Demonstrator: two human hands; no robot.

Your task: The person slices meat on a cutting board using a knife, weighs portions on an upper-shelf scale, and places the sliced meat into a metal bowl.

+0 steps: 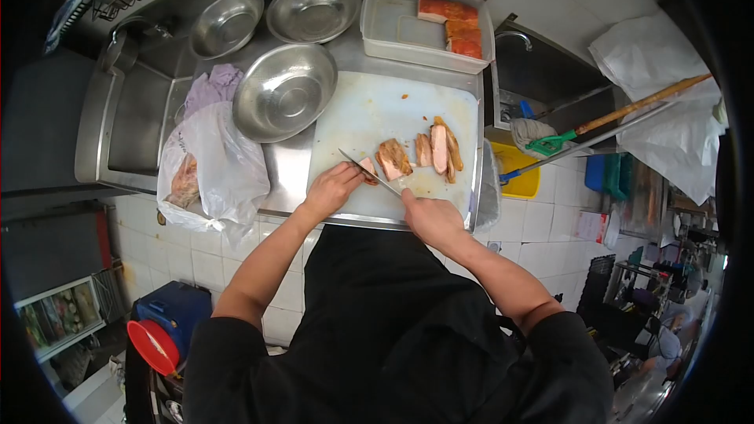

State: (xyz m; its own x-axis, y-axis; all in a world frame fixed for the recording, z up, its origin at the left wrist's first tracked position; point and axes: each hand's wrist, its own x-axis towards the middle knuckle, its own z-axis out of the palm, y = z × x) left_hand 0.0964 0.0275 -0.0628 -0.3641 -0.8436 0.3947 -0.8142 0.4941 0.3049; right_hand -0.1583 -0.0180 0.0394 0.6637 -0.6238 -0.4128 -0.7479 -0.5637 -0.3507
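Observation:
My right hand [432, 221] is wrapped round the handle of a knife [375, 178], whose blade slants up to the left across the white cutting board [345, 110]. The fingers of my left hand [333, 188] are bent and press on a small piece of roast pork [367, 166] beside the blade. Just right of the blade lies a browned chunk of pork [393, 159]. Farther right are several cut strips of pork [439, 149], pale inside and brown at the edges.
Steel bowls [287, 93] stand at the board's left and back. Behind the board, a plastic tub [385, 45] holds reddish pork slabs [459, 25]. A plastic bag [224, 161] with meat hangs over the counter's front edge at left. Sinks flank the counter; a yellow bucket [514, 166] stands right.

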